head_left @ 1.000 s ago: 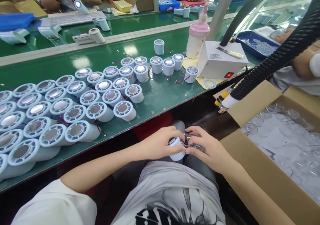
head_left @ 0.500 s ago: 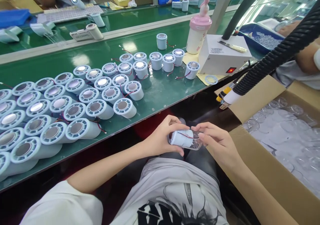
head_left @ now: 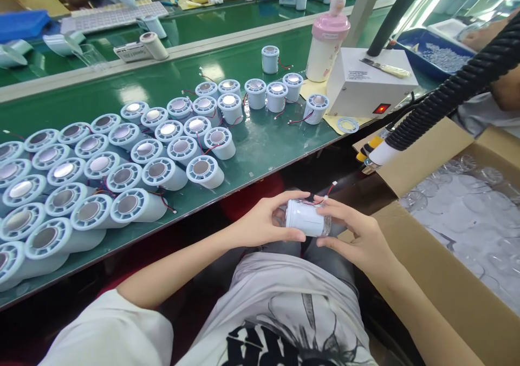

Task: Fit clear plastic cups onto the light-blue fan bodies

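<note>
Both hands are holding a white cylindrical housing over the lap.

The left hand (head_left: 260,222) is gripping the left end of the white cylindrical housing (head_left: 304,218), lying sideways, while the right hand (head_left: 357,236) is pinching its clear lens end. A red wire (head_left: 320,200) is trailing from the housing's top. The housing is hanging just in front of the green table (head_left: 264,149), where rows of similar housings (head_left: 122,160) are standing; an open cardboard box (head_left: 426,279) is sitting to its right.

Left hand (head_left: 264,222) hides white cylinder (head_left: 304,218) end.
</note>
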Available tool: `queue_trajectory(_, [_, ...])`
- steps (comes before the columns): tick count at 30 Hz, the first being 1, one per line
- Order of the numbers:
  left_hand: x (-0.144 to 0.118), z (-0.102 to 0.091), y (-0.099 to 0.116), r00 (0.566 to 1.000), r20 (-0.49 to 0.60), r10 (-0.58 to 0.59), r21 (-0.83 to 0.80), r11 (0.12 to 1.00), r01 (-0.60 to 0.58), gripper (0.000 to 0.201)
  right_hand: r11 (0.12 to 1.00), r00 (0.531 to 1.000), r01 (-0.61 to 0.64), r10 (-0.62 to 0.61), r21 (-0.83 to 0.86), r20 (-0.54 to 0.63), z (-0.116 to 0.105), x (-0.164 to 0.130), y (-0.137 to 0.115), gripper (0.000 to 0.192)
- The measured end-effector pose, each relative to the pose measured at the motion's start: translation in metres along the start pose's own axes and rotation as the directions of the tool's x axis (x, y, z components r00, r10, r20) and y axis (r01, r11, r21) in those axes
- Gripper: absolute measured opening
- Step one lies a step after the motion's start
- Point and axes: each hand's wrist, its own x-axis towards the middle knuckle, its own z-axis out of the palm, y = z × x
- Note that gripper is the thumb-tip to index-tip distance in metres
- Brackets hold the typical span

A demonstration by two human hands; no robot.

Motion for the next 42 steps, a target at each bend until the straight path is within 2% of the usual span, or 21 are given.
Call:
queue_trajectory(5, [0.0, -0.004, 0.005, 0.986, 0.058, 0.157, 0.061, 0.985, -0.16, 0.082, 0.972, 0.992, -0.126, 0.124, 0.198, 0.023, -0.001, -0.003, -0.002, 0.048])
queue_trajectory(10, [-0.001, -0.005, 0.004, 0.975, 0.075, 0.211, 0.088, 0.972, -0.217, 0.082, 0.937, 0.977, -0.214, 0.204, 0.276, 0.064, -0.004, -0.002, -0.009, 0.046])
queue_trajectory(19, [-0.003, -0.005, 0.004, 0.965, 0.085, 0.247, 0.117, 0.959, -0.256, 0.082, 0.818, 0.937, -0.349, 0.302, 0.458, 0.174, -0.002, -0.001, -0.008, 0.043])
queue_trajectory(28, [-0.004, -0.005, 0.005, 0.958, 0.095, 0.271, 0.13, 0.951, -0.282, 0.078, 0.673, 0.879, -0.46, 0.436, 0.579, 0.191, 0.004, 0.002, -0.011, 0.04])
queue_trajectory(33, [-0.004, -0.005, 0.005, 0.961, 0.098, 0.259, 0.132, 0.954, -0.27, 0.075, 0.599, 0.816, -0.544, 0.54, 0.587, 0.206, 0.007, 0.004, -0.013, 0.044])
queue_trajectory(42, [-0.001, -0.003, 0.002, 0.964, 0.093, 0.248, 0.099, 0.961, -0.257, 0.08, 0.523, 0.751, -0.629, 0.602, 0.575, 0.273, 0.014, 0.01, -0.014, 0.059])
